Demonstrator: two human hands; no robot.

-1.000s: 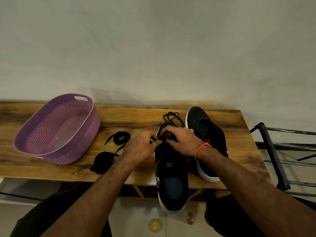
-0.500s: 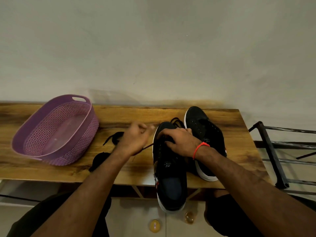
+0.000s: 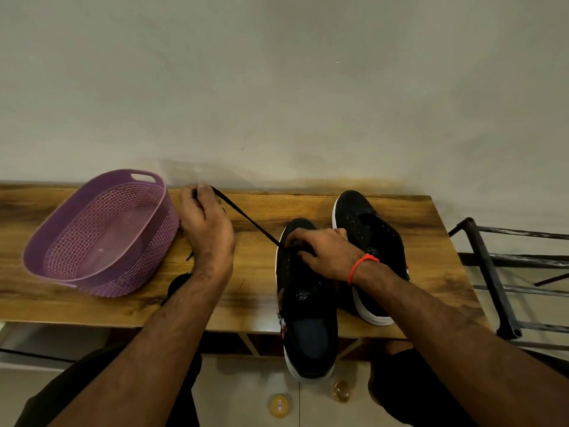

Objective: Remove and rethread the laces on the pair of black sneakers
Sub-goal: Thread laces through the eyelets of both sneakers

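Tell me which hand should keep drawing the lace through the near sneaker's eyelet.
Left. The left hand already pinches the lace, which runs taut from the near sneaker. The right hand is holding that sneaker down.

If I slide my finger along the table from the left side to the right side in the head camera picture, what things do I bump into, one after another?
Purple basket → left hand → the taut black lace it pulls → near black sneaker with the right hand on it → far black sneaker → metal rack beside the table.
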